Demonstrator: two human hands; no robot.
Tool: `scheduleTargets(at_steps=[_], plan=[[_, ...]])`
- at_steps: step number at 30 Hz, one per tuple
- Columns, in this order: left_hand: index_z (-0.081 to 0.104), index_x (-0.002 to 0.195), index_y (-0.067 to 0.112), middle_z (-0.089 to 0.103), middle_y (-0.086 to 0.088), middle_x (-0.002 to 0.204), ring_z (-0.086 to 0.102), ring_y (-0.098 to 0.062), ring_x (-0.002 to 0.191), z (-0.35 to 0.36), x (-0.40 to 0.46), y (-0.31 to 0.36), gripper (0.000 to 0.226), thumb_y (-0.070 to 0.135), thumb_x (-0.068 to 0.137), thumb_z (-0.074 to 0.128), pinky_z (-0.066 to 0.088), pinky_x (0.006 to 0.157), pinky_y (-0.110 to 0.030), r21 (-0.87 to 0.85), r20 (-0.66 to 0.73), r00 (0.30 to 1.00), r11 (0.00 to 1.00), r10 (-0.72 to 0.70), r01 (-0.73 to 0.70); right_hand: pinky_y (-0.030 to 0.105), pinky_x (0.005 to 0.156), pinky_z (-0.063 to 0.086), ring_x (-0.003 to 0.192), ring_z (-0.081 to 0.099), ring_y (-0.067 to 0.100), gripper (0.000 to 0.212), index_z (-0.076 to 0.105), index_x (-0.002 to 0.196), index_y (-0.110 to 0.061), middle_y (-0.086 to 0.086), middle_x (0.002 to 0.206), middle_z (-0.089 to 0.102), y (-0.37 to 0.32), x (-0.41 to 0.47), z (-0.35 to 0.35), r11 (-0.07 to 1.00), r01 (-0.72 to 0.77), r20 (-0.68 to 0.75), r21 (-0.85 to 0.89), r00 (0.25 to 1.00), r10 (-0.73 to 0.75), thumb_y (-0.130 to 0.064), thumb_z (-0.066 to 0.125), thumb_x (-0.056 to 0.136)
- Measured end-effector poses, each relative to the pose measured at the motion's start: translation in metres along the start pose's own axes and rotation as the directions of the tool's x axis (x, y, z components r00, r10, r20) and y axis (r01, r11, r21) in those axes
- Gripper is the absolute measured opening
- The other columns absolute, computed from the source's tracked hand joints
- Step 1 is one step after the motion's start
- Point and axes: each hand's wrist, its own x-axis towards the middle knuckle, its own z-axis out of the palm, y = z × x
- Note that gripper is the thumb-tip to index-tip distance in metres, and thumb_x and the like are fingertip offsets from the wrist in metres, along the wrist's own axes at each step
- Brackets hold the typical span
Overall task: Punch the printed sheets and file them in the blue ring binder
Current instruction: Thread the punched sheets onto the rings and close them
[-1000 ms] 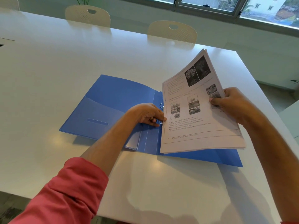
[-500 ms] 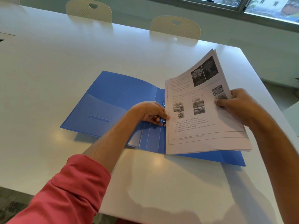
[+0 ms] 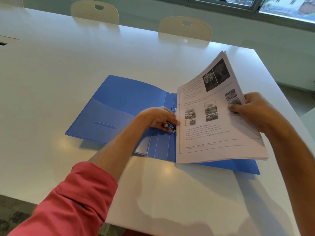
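Nearest the camera: rolled-up pink sleeve point(image 3: 73, 200) on the left forearm, which reaches across the glossy white table point(image 3: 51, 68) to the open blue plastic ring binder point(image 3: 124, 101) lying flat, inner pocket on its left cover. Left hand point(image 3: 159, 117) sits at the spine, fingers curled in at the metal ring mechanism point(image 3: 173, 128) (exact grip hidden by the knuckles), fingertips touching the inner edge of the stack of printed white sheets point(image 3: 213, 123). Right hand point(image 3: 252, 109) pinches the stack's outer edge, thumb on the printed face, far corner lifted off the right cover; beyond, two cream perforated chair backs point(image 3: 185, 28) and a window.
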Motion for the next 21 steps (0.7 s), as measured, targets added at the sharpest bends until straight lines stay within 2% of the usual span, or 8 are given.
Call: scheduleTargets(at_steps=[3, 5, 7, 11, 14, 18, 21], plan=[[0.068, 0.102, -0.001, 0.072, -0.018, 0.107, 0.053, -0.009, 0.049, -0.002, -0.001, 0.0, 0.016, 0.007, 0.088, 0.066, 0.061, 0.069, -0.034, -0.024, 0.048, 0.999, 1.0, 0.004, -0.003, 0.031, 0.059, 0.051, 0.07, 0.068, 0.025, 0.002, 0.066, 0.088, -0.017, 0.007, 0.084, 0.069, -0.003, 0.0, -0.001, 1.0, 0.019, 0.0, -0.022, 1.0, -0.019, -0.019, 0.065, 0.088], [0.067, 0.103, -0.001, 0.071, -0.019, 0.109, 0.051, -0.008, 0.048, -0.002, 0.0, 0.0, 0.016, 0.007, 0.089, 0.065, 0.061, 0.069, -0.034, -0.019, 0.039, 0.999, 1.0, -0.003, 0.004, 0.037, 0.066, 0.055, 0.073, 0.069, 0.027, 0.009, 0.067, 0.096, -0.014, 0.009, 0.088, 0.069, -0.005, 0.001, -0.002, 0.999, 0.027, 0.008, -0.029, 1.0, -0.027, -0.019, 0.066, 0.088], [0.065, 0.103, 0.001, 0.073, -0.017, 0.106, 0.046, -0.007, 0.048, -0.001, 0.001, 0.0, 0.016, 0.008, 0.088, 0.065, 0.061, 0.07, -0.033, 0.0, -0.004, 1.0, 1.0, -0.012, 0.012, 0.043, 0.074, 0.057, 0.074, 0.069, 0.029, 0.007, 0.068, 0.094, -0.014, 0.012, 0.089, 0.07, -0.005, 0.003, -0.002, 0.999, 0.031, 0.004, -0.039, 1.0, -0.031, -0.017, 0.066, 0.087], [0.065, 0.101, 0.002, 0.076, -0.013, 0.091, 0.04, -0.007, 0.046, 0.008, 0.003, 0.001, 0.02, 0.012, 0.085, 0.069, 0.059, 0.066, -0.028, 0.056, -0.101, 0.995, 0.998, -0.012, 0.017, 0.033, 0.065, 0.054, 0.066, 0.067, 0.026, 0.005, 0.067, 0.082, -0.014, 0.013, 0.082, 0.07, 0.002, 0.004, -0.004, 1.0, 0.019, 0.0, 0.001, 1.0, -0.019, -0.012, 0.066, 0.086], [0.067, 0.096, 0.0, 0.076, -0.014, 0.086, 0.042, -0.007, 0.041, 0.014, 0.004, 0.001, 0.02, 0.013, 0.082, 0.073, 0.055, 0.057, -0.024, 0.113, -0.167, 0.986, 0.994, 0.015, 0.004, 0.038, 0.07, 0.057, 0.067, 0.068, 0.03, 0.01, 0.066, 0.078, -0.017, 0.013, 0.081, 0.071, 0.008, 0.003, -0.005, 0.999, 0.005, 0.015, 0.048, 1.0, -0.006, -0.011, 0.066, 0.087], [0.066, 0.098, -0.002, 0.075, -0.017, 0.089, 0.045, -0.01, 0.044, 0.013, 0.006, 0.002, 0.023, 0.014, 0.083, 0.073, 0.056, 0.061, -0.028, 0.055, -0.244, 0.968, 0.998, 0.055, -0.042, 0.042, 0.075, 0.057, 0.072, 0.07, 0.032, 0.004, 0.067, 0.086, -0.015, 0.013, 0.085, 0.072, 0.015, 0.003, -0.003, 0.996, -0.012, 0.044, 0.088, 0.999, 0.008, -0.012, 0.066, 0.088], [0.066, 0.099, -0.003, 0.075, -0.017, 0.089, 0.045, -0.011, 0.043, 0.013, 0.009, 0.004, 0.022, 0.016, 0.088, 0.067, 0.053, 0.051, -0.025, 0.01, -0.33, 0.938, 0.994, 0.106, -0.109, 0.042, 0.074, 0.056, 0.073, 0.07, 0.031, 0.007, 0.066, 0.083, -0.018, 0.009, 0.085, 0.071, 0.018, 0.004, -0.004, 0.994, -0.02, 0.053, 0.111, 0.998, 0.014, -0.014, 0.066, 0.088]])
